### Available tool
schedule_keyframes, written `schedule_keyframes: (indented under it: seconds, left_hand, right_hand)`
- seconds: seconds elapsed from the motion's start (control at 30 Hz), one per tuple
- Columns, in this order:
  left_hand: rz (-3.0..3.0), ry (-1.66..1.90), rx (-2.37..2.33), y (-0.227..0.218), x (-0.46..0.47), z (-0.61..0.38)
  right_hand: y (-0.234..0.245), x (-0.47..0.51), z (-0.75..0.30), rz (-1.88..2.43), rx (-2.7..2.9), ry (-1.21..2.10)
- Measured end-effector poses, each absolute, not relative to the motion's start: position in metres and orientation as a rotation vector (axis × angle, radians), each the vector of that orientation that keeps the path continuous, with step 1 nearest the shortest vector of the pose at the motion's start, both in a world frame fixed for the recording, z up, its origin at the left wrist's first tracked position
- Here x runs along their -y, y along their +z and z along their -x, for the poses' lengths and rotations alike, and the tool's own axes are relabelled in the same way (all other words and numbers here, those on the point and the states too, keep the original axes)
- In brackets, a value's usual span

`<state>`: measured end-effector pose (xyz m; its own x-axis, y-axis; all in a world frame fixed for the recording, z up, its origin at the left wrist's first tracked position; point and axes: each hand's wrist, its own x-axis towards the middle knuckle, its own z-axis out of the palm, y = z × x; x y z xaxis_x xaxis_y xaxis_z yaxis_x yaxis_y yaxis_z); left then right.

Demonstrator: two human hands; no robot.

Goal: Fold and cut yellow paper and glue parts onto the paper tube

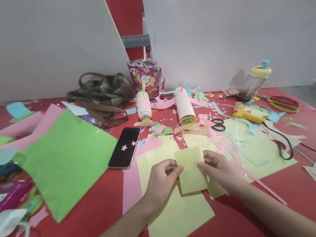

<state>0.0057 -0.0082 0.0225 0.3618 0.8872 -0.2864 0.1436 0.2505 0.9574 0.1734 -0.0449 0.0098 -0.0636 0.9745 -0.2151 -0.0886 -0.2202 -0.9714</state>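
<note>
A small folded piece of yellow paper [192, 172] is held up between my two hands. My left hand [161, 179] pinches its left edge, thumb in front and fingers behind. On the opposite edge my right hand [220, 168] has the same pinch. Beneath them lies a larger yellow sheet [171, 230], with part of another yellow piece [217, 188] under my right hand. A phone [124, 147] with pink paper stars on its screen rests left of my left hand.
Green sheets [71, 160] spread over the left side. Two white paper-wrapped cylinders [184, 103] stand behind the hands. Black-handled scissors [218, 124], a yellow glue gun [248, 114] with its cord, a lidded bottle [253, 81] and red-handled pliers [284, 103] lie rightward among scraps.
</note>
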Motion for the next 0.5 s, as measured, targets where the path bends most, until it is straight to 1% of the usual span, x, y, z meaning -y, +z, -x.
schedule_keyframes:
  seconds: [0.5]
  left_hand:
    - [-1.266,0.616,-1.138,0.0191,0.0079,-0.0042]
  right_hand:
    - [0.0098,0.0441,-0.1749,1.337,0.979,1.439]
